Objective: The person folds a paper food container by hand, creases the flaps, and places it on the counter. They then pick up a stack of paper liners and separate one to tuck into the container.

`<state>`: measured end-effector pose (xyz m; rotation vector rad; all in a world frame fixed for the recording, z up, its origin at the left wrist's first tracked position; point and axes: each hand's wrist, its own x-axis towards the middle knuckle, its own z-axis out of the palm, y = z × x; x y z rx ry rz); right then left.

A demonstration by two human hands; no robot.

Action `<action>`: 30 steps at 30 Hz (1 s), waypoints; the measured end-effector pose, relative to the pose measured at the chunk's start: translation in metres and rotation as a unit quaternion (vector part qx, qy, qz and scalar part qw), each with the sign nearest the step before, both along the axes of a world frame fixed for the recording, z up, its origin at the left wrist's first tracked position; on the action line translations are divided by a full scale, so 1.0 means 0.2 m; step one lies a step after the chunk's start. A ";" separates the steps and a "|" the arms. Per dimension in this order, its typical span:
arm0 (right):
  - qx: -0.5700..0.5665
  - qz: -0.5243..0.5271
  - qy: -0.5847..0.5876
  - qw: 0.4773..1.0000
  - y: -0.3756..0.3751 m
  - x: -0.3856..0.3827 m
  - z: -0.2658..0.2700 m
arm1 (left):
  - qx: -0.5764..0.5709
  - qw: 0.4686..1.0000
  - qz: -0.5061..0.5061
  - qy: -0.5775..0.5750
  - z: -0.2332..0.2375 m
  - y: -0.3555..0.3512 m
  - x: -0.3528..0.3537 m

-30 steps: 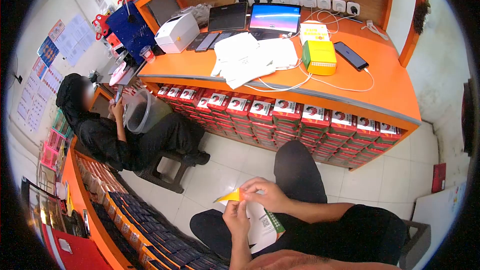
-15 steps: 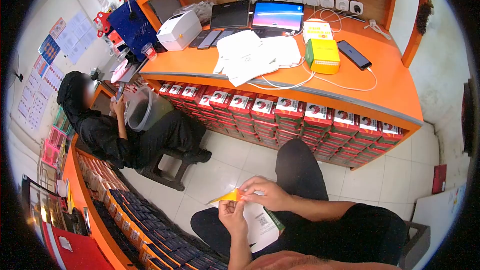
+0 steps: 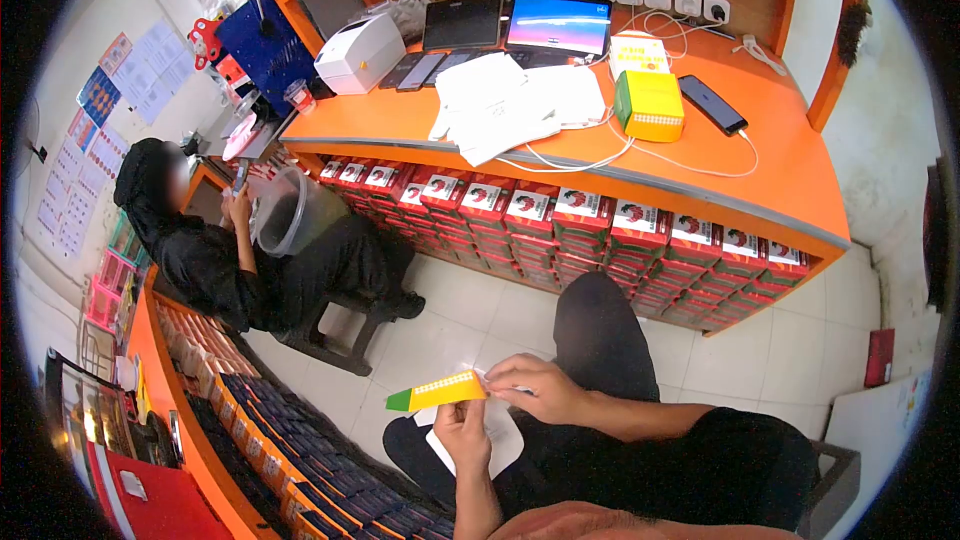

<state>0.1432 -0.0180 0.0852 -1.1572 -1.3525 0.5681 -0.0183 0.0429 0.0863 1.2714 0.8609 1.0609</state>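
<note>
In front of my lap, my left hand (image 3: 464, 432) is closed on a yellow and green carton (image 3: 440, 392), its green end pointing left. My right hand (image 3: 532, 387) pinches at the carton's right end, its fingers pressed together; a small white part shows between them. Below the carton, a white surface (image 3: 505, 443) lies over my lap, partly hidden by my left hand. Whether it belongs to the carton, I cannot tell.
An orange desk (image 3: 770, 110) holds a laptop (image 3: 558, 28), phone (image 3: 712, 105), white printer (image 3: 360, 55), white papers (image 3: 490, 105) and yellow box (image 3: 650, 107). Red boxes (image 3: 640, 230) fill the shelf below. Another person (image 3: 215, 260) sits left with a phone. Dark boxes (image 3: 300, 450) line the lower left.
The carton has been turned: its yellow side and green end now show to the left. The white panel with the printed code is no longer visible. Both hands stay close together.
</note>
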 end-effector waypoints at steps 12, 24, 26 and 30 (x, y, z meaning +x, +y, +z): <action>0.015 -0.054 -0.014 0.998 0.00 -0.03 0.01 | 0.037 0.996 -0.071 -0.029 -0.03 -0.01 0.00; -0.172 -0.043 0.217 0.960 -0.02 0.09 -0.15 | 0.200 0.961 -0.001 0.193 -0.10 0.00 -0.02; -0.232 -0.082 0.302 0.921 0.00 0.16 -0.23 | 0.300 0.929 -0.010 0.214 -0.09 0.02 -0.03; -0.304 -0.052 0.334 0.891 -0.01 0.24 -0.23 | 0.371 0.897 -0.051 0.235 -0.17 -0.01 -0.10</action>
